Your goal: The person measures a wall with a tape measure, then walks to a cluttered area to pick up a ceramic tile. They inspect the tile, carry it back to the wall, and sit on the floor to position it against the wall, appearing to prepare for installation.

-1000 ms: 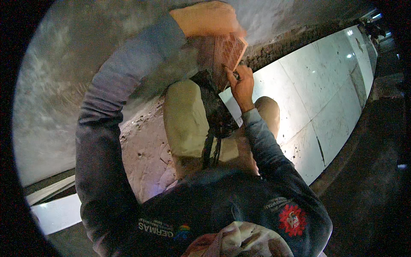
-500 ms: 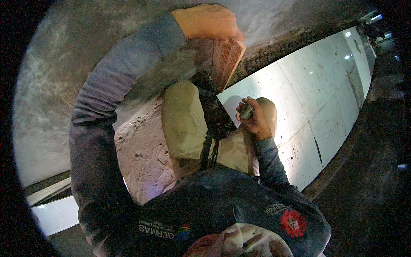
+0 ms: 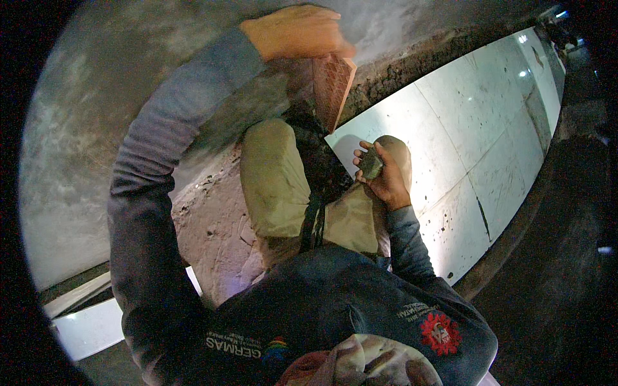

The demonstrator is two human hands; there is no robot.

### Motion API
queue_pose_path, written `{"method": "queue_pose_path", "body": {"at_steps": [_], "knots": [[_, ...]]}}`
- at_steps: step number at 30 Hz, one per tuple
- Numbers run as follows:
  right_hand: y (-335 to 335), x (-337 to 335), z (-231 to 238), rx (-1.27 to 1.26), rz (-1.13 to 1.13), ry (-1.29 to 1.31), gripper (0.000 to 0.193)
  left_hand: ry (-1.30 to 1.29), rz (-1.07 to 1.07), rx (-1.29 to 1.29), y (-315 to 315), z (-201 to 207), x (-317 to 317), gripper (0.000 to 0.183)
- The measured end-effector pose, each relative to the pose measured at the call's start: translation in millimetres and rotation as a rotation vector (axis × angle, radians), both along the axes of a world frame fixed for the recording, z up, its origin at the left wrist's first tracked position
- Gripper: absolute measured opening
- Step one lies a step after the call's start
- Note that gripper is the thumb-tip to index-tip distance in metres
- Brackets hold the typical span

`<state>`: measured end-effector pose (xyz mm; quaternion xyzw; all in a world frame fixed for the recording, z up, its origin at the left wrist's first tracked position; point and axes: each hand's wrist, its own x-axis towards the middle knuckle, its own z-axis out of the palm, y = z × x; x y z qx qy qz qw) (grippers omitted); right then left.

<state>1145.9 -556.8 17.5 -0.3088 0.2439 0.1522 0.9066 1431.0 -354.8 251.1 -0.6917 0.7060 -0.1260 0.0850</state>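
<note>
My left hand (image 3: 299,32) reaches far forward and is closed on the top of a ceramic tile piece (image 3: 331,90). The tile stands on edge, its reddish-brown, grid-patterned face showing, with the lower corner beside the tip of the white tiled strip. My right hand (image 3: 387,181) is above my right knee, fingers curled around a dark greenish lump (image 3: 370,163); I cannot make out what it is made of. Between my knees lies dark, wet-looking material (image 3: 325,164).
White tiles (image 3: 457,135) with dirt specks run from centre to far right. A rough soil-like strip (image 3: 399,67) borders them along the grey, smooth surface (image 3: 84,154). Brownish rough ground (image 3: 209,225) lies left of my legs. Another white slab (image 3: 90,327) is at lower left.
My left hand and the tile have shifted a little to the left, and the tile looks more upright. The fingers of my right hand have loosened slightly around the lump.
</note>
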Motion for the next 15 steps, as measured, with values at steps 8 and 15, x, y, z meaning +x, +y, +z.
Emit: {"method": "queue_pose_path", "body": {"at_steps": [8, 15], "knots": [[-2.4, 1.7, -4.1, -0.004, 0.002, -0.004, 0.053, 0.032, 0.053, 0.115, 1.4, -0.8, -0.9, 0.019], [1.0, -0.2, -12.5, 0.022, -0.061, -0.046, 0.05, -0.065, -0.021, -0.021, 2.0, -12.2, -1.1, 0.016]]}}
